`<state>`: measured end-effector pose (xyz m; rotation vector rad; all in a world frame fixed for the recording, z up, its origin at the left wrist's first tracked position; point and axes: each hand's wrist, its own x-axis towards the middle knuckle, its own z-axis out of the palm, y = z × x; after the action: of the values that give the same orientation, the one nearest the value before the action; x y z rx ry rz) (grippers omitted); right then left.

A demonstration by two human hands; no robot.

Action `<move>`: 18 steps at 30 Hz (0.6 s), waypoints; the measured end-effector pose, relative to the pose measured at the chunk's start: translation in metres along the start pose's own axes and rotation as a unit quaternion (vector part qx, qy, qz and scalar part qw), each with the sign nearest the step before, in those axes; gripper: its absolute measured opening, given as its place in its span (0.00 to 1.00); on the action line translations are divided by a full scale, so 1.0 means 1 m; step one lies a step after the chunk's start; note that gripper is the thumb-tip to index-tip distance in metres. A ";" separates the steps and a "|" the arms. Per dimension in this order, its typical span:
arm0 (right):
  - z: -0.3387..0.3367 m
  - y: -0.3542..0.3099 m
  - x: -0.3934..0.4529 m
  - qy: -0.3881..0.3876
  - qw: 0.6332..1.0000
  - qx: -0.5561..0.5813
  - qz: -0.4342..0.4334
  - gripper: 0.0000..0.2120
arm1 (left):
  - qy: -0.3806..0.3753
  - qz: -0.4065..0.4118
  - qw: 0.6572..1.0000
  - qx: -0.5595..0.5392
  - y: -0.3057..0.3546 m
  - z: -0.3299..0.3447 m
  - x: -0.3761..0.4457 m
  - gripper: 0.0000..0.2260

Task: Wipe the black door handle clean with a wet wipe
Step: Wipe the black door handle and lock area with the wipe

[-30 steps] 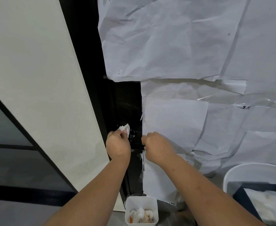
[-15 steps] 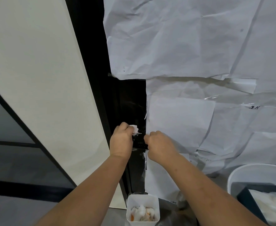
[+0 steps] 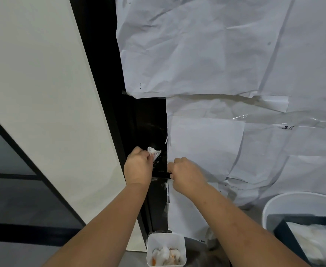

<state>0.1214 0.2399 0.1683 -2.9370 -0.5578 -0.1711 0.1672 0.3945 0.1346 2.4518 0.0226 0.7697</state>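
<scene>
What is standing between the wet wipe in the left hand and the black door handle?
Nothing visible. The left hand pinches the wet wipe right at the black door handle. The right hand grips the handle's other end, beside the wipe's path.

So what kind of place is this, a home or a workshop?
Likely an indoor doorway prepared for a cleaning trial: a black door covered with taped white paper sheets, and a small bin of used wipes below.

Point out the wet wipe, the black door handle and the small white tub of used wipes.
wet wipe [image 3: 154, 152], head view, on its crumpled top above the left hand
black door handle [image 3: 161, 174], head view, on the bar between the hands
small white tub [image 3: 166, 238], head view, on its far wall
</scene>
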 end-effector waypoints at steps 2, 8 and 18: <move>0.001 -0.001 0.001 0.004 1.000 -0.002 -0.001 0.07 | -0.008 0.059 0.997 0.048 -0.001 0.000 0.002 0.09; 0.001 -0.003 0.004 0.005 1.000 -0.009 0.005 0.09 | -0.062 0.216 0.966 0.127 -0.003 -0.003 0.010 0.14; 0.002 -0.001 -0.002 0.016 1.000 0.000 0.004 0.09 | -0.089 0.204 0.974 0.031 -0.008 -0.006 0.002 0.08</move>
<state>0.1195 0.2409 0.1668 -2.9296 -0.5413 -0.2178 0.1671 0.4045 0.1360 2.6098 -0.5471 0.7185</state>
